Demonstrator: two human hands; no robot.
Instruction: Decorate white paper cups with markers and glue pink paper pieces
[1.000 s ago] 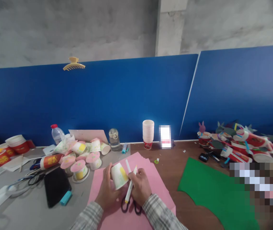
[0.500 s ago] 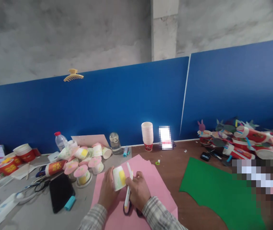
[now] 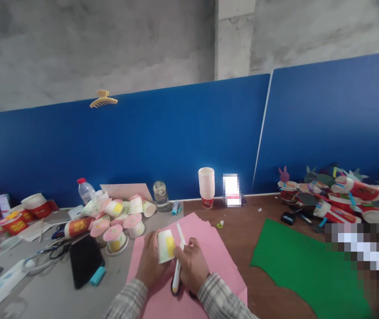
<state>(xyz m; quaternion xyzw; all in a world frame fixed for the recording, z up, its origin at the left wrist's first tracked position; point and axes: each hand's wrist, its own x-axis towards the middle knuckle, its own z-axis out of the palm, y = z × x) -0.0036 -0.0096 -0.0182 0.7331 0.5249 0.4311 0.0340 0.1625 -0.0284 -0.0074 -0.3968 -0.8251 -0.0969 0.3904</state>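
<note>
My left hand (image 3: 150, 265) is closed around a small paper cup (image 3: 164, 249), which is tilted on its side. The cup's wall is whitish with pale green marks and a bright yellow patch facing my right hand. In my right hand (image 3: 193, 265) is a slim white marker (image 3: 176, 275) with a yellow end low down, held between thumb and fingers close to the yellow patch. Whether its upper tip touches the cup I cannot tell. Both hands are over pink paper sheets (image 3: 219, 261). Dark loops, perhaps scissor handles (image 3: 175, 291), lie partly hidden under the marker and right hand.
Decorated cups (image 3: 114, 238) are heaped at left, beside a black phone (image 3: 85, 261) and a blue cap (image 3: 97, 275). A glass jar (image 3: 160, 197) and a stack of cups (image 3: 206, 186) stand behind. Green sheet (image 3: 302, 261) and red cup crafts (image 3: 338, 212) lie right.
The camera view has shifted slightly, so the background sits a little further right. Both hands keep their hold on the cup and marker; the marker's tilt has barely changed.
</note>
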